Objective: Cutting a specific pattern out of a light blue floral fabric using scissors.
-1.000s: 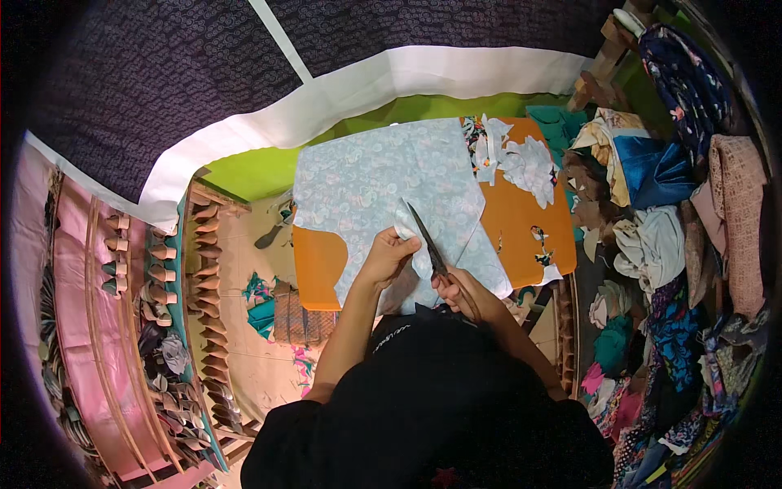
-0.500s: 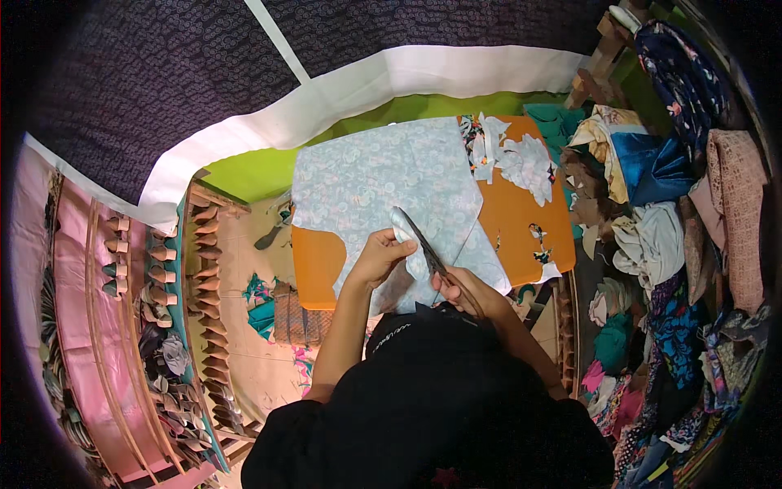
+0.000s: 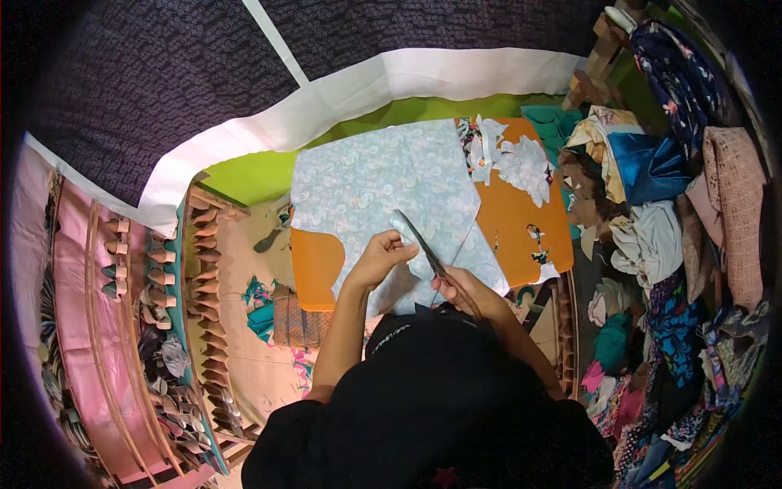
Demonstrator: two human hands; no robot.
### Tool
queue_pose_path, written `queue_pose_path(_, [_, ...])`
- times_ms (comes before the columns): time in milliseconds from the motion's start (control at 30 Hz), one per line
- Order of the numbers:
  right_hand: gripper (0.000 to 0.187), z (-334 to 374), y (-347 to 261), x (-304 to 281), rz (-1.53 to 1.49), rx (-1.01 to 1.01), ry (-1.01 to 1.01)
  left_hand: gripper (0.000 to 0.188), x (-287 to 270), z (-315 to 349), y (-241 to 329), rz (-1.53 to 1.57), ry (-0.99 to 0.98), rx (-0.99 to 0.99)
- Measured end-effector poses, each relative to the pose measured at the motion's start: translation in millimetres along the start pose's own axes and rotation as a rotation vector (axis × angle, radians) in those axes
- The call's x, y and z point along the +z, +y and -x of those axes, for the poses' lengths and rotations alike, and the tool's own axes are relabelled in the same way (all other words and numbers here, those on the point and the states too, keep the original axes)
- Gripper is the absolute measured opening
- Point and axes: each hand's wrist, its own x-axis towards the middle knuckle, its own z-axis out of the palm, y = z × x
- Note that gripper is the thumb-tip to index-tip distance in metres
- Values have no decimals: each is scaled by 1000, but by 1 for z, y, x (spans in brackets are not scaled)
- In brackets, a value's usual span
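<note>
A large sheet of pale grey-blue patterned cloth (image 3: 375,175) lies spread over an orange table (image 3: 521,220). My right hand (image 3: 462,291), at the table's near edge, is closed round the handles of dark metal scissors (image 3: 425,251). Their blades point up and to the left across the cloth, close together. Just left of the blades, my left hand (image 3: 383,257) is closed in a pinch on the cloth's near part. The exact edge between its fingers is too small to make out.
White and dark floral cloth scraps (image 3: 521,167) lie at the table's far right. Heaped fabrics (image 3: 652,244) fill the right side. Wooden racks with rows of shoe-shaped pieces (image 3: 208,306) stand to the left. A dark patterned curtain with a white border (image 3: 342,87) hangs beyond the table.
The scissor blades look closer together than before. The white folded bit of cloth by their tips now shows less. Both hands have stayed almost in place.
</note>
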Motion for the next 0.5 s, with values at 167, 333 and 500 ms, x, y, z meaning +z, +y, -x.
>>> queue_pose_path(167, [20, -3, 9, -2, 145, -96, 57, 22, 6, 4, 21, 269, -103, 107])
queue_pose_path(333, [25, -4, 13, -3, 358, -237, 56, 18, -1, -4, 11, 253, -28, 151])
queue_pose_path(500, [76, 4, -8, 6, 165, -43, 31, 19, 19, -2, 22, 273, 174, 212])
